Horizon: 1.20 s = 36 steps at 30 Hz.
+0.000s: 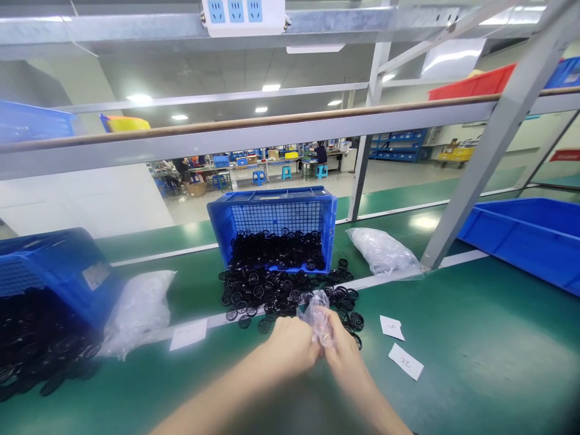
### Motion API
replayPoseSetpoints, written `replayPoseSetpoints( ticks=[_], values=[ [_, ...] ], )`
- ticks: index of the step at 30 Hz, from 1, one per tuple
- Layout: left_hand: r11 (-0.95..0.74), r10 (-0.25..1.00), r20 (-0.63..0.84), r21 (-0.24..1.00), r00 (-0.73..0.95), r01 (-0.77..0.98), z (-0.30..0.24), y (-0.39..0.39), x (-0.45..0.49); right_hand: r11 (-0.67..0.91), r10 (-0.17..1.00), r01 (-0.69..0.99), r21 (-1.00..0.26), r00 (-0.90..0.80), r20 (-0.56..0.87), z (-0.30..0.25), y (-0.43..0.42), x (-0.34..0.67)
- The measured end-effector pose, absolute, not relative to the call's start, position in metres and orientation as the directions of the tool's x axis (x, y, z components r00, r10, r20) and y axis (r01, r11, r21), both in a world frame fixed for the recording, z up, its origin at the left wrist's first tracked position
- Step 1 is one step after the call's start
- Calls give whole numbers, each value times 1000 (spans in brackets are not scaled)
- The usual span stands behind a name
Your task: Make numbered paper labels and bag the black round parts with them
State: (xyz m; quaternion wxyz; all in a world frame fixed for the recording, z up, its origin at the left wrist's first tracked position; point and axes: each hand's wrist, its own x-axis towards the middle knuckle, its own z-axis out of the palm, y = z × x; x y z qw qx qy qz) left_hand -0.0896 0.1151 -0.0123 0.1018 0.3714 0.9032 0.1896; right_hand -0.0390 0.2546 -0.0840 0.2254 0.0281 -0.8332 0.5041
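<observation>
Gripped clear plastic bag [321,323] between curled left hand [292,343] and right hand [342,345] | held over surface [457,344], near black rings [258,290] spread before blue crate [217,226] | seemingly readied bag, perhaps for opening | probably needed next to part its mouth gently

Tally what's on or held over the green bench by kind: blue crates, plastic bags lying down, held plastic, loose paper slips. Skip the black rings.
Blue crates: 3
Plastic bags, lying: 2
Crumpled clear plastic, held: 1
Paper slips: 3
Total: 9
</observation>
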Motion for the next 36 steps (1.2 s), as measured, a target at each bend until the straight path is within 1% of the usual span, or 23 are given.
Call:
replayPoseSetpoints(
  ticks=[3, 5, 7, 9, 11, 12, 14, 16, 19, 21, 22, 24, 27, 30, 32, 36],
  values=[
    [567, 670, -138, 730, -730, 382, -19, 109, -96, 515, 172, -296, -804, -884, 435, -85, 258, -38],
    [452, 676, -223, 878, -703, 157, -25, 106, -99, 482, 162, -297, -824, -895, 417, -83, 259, -37],
    [325, 678, -265, 945, -686, -43, -33, 105, -99, 429, 159, -297, -853, -905, 395, -81, 260, -35],
    [203, 671, -262, 965, -693, -169, -41, 105, -97, 390, 176, -301, -870, -903, 391, -79, 260, -34],
    [15, 661, -255, 945, -705, -327, -48, 104, -94, 376, 188, -323, -868, -891, 413, -78, 261, -34],
    [-86, 655, -254, 911, -712, -404, -51, 104, -92, 382, 182, -355, -853, -876, 446, -79, 262, -33],
    [-245, 641, -257, 824, -723, -511, -54, 105, -88, 415, 121, -467, -781, -822, 556, -80, 267, -34],
    [-309, 618, -250, 795, -746, -523, -54, 106, -84, 471, -4, -601, -646, -733, 680, -83, 274, -34],
    [-378, 576, -214, 786, -789, -489, -51, 109, -77, 570, -225, -736, -366, -568, 791, -86, 285, -32],
    [-411, 564, -189, 780, -804, -472, -51, 111, -74, 636, -325, -752, -177, -468, 822, -84, 290, -28],
    [-419, 564, -180, 778, -806, -468, -52, 111, -72, 664, -362, -740, -105, -442, 821, -81, 292, -25],
    [-437, 571, -170, 766, -803, -472, -55, 112, -71, 702, -420, -712, -12, -429, 800, -74, 292, -18],
    [-499, 589, -164, 696, -791, -516, -58, 111, -70, 719, -499, -691, 75, -439, 747, -66, 287, -10],
    [-544, 589, -170, 639, -790, -543, -57, 109, -70, 734, -531, -667, 125, -450, 717, -68, 283, -9],
    [-559, 577, -170, 632, -799, -537, -54, 107, -70, 746, -530, -657, 110, -484, 696, -73, 283, -11],
    [-581, 569, -173, 607, -804, -541, -51, 105, -67, 737, -537, -676, 13, -573, 620, -78, 290, -10]
  ],
)
